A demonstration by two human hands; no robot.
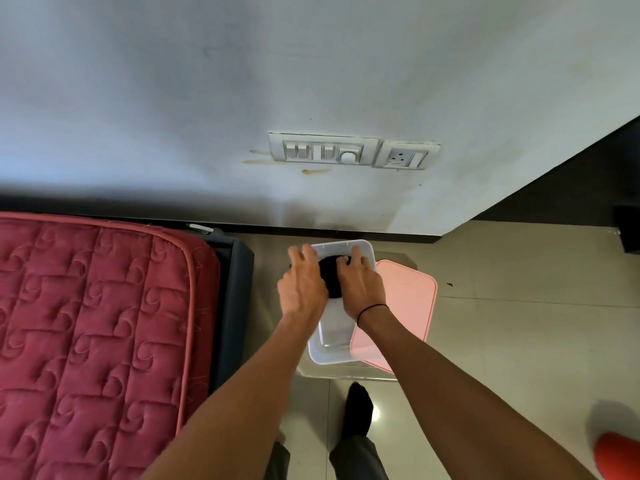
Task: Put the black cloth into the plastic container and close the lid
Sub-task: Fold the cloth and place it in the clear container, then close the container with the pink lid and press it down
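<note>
Cloth going into the box, lid off.

Just below frame centre, the left hand [302, 289] and right hand [362, 285], fingers spread flat, are pressing the black cloth [330, 275] into the plastic container [329, 355]; the pink lid [405, 306], leaning at right, is awaiting closing.

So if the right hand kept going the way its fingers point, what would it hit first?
Probably the far wall of the plastic container: the right hand rests on the black cloth with fingers aimed at that rim. Beyond it stands the room wall. Depth is unclear.
</note>
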